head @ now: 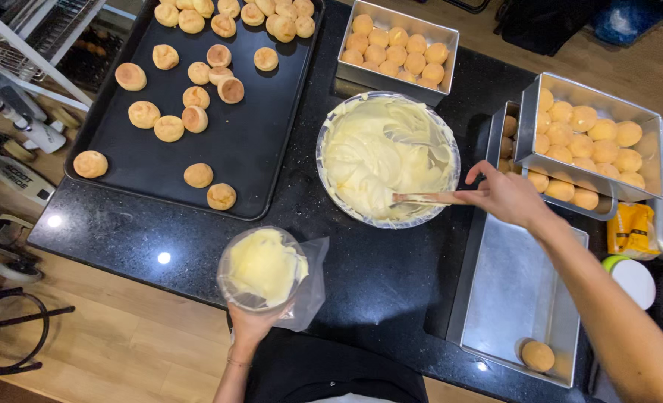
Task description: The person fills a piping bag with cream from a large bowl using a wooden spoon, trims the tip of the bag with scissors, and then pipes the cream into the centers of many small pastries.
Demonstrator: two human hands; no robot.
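The left hand [251, 322] grips a cream-filled piping bag [266, 269] at the desk's [376, 283] near edge while the right hand [504, 195] holds a spatula [425, 199] in the cream bowl [387, 158] just beyond, apparently mid-filling, with a tray of puffs [197, 97] far left.

Your pale yellow cream [376, 153] fills the silvery bowl [321, 160]; golden-brown puffs [169, 128] dot the black tray [261, 142]; the counter [376, 276] is speckled black, the pans [514, 298] grey metal.
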